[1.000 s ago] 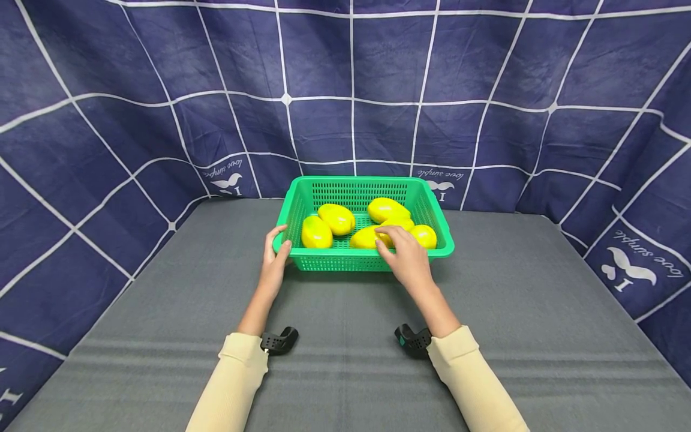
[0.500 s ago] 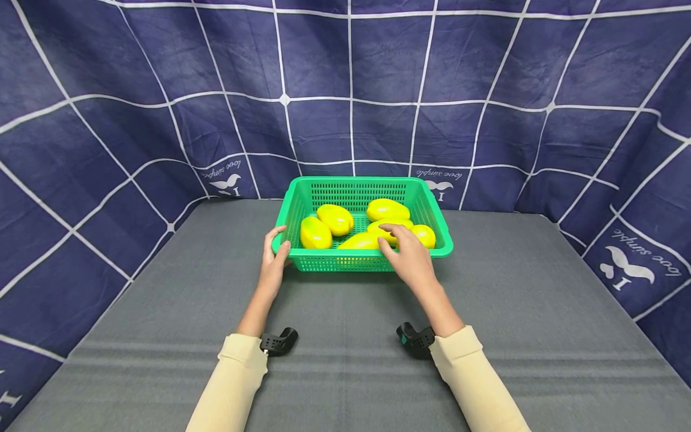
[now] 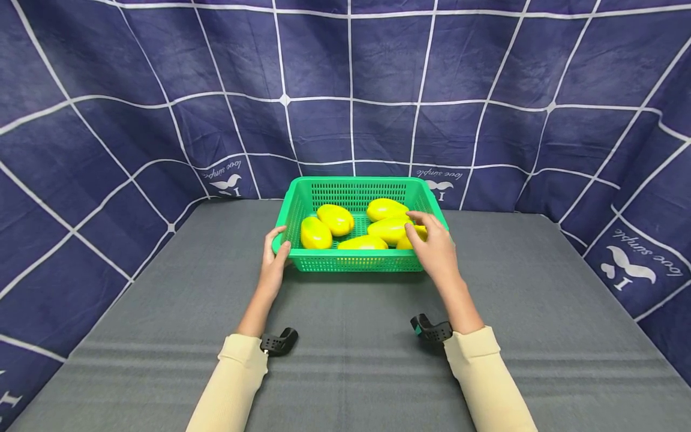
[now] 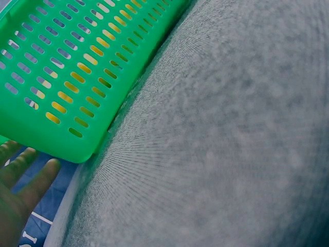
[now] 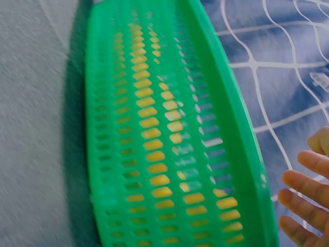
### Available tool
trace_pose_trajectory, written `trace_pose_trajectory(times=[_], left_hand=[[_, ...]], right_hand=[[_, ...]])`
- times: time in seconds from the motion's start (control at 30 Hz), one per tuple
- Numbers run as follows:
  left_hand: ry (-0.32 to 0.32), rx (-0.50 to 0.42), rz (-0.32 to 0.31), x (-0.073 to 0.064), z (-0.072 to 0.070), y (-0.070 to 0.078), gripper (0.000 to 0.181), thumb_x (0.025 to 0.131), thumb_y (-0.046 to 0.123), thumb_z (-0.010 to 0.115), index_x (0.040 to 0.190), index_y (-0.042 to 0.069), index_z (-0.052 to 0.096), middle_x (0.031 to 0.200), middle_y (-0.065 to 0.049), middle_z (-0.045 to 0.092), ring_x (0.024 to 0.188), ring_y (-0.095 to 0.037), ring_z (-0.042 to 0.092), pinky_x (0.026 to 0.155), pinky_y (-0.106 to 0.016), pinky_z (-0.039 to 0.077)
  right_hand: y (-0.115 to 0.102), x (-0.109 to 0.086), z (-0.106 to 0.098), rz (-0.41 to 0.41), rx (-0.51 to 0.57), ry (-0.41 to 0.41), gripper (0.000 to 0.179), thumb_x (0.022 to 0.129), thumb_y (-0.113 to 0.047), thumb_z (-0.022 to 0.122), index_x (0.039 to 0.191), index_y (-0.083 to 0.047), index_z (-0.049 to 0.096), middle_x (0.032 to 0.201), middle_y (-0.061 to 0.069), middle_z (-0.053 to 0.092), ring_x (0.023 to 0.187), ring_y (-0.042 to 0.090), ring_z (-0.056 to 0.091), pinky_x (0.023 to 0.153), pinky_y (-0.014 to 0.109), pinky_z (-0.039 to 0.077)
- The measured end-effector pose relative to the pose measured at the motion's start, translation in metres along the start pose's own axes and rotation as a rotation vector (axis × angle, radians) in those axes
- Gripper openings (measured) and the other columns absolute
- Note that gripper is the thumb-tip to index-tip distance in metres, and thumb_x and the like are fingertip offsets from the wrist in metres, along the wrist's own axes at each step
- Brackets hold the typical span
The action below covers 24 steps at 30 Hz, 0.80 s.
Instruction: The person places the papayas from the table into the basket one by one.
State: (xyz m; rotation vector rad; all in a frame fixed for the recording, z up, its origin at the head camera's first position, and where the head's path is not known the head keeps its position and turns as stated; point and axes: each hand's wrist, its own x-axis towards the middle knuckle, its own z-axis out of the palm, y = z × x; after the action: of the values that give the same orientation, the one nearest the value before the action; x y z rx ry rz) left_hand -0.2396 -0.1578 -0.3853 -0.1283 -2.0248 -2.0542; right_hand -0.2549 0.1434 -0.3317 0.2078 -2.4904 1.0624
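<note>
A green slotted plastic basket (image 3: 351,252) holds several smooth yellow mangoes. Two mangoes (image 3: 336,219) lie on its left side; the others, among them a front mango (image 3: 363,242) and a middle mango (image 3: 388,230), lie toward the right. At the front left corner my left hand (image 3: 272,264) holds the rim, thumb at the front and fingers along the outer side. My right hand (image 3: 437,249) hovers over the basket's right end with loosely bent fingers and grips nothing. Beneath it, the rightmost mango (image 3: 406,241) is partly hidden. The right wrist view shows separated fingers (image 5: 303,200) above the rim.
The basket stands on a grey cloth-covered table (image 3: 345,336), close to a dark blue curtain (image 3: 388,72) with white grid lines at the back and sides. Black wrist bands (image 3: 279,341) show on both forearms.
My right hand has moved right, from the front middle mangoes to the basket's right end. The front mango has shifted left and now lies apart from the hand. My left hand stays put.
</note>
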Motion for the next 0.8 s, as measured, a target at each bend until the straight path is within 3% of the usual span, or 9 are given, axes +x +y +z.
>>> trace_pose_trajectory(times=[0.3,0.4,0.6,0.8], left_hand=[[-0.002,-0.01,0.009,0.002,0.0,-0.001,0.045,0.095,0.016,0.039,0.138,0.009,0.026,0.131,-0.014,0.033,0.104,-0.025,0.04,0.084,-0.036,0.039],[0.0,-0.008,0.007,0.002,0.0,-0.001,0.044,0.096,0.016,0.039,0.138,0.01,0.026,0.13,-0.013,0.034,0.102,-0.022,0.041,0.083,-0.035,0.04],[0.0,-0.018,0.004,0.001,-0.001,0.0,0.044,0.096,0.016,0.039,0.138,0.01,0.026,0.128,-0.017,0.034,0.093,-0.012,0.043,0.082,-0.034,0.039],[-0.006,-0.012,0.009,0.002,-0.001,0.0,0.044,0.096,0.016,0.039,0.138,0.01,0.026,0.13,-0.02,0.033,0.097,-0.018,0.043,0.082,-0.033,0.04]], right_hand=[[0.025,0.005,-0.034,0.055,0.043,0.161,0.031,0.091,-0.029,0.05,0.117,-0.014,0.059,0.112,0.009,0.06,0.107,0.026,0.054,0.095,0.04,0.038],[0.034,0.005,-0.043,0.073,0.002,0.175,0.033,0.092,-0.03,0.049,0.118,-0.014,0.059,0.114,0.01,0.059,0.109,0.028,0.052,0.094,0.044,0.038],[0.046,0.003,-0.063,0.093,-0.152,0.141,0.038,0.093,-0.035,0.045,0.124,-0.016,0.055,0.122,0.012,0.055,0.114,0.031,0.049,0.09,0.053,0.036],[0.063,0.002,-0.082,0.037,-0.319,0.024,0.053,0.093,-0.044,0.041,0.137,-0.014,0.04,0.138,0.018,0.039,0.123,0.041,0.036,0.1,0.057,0.022]])
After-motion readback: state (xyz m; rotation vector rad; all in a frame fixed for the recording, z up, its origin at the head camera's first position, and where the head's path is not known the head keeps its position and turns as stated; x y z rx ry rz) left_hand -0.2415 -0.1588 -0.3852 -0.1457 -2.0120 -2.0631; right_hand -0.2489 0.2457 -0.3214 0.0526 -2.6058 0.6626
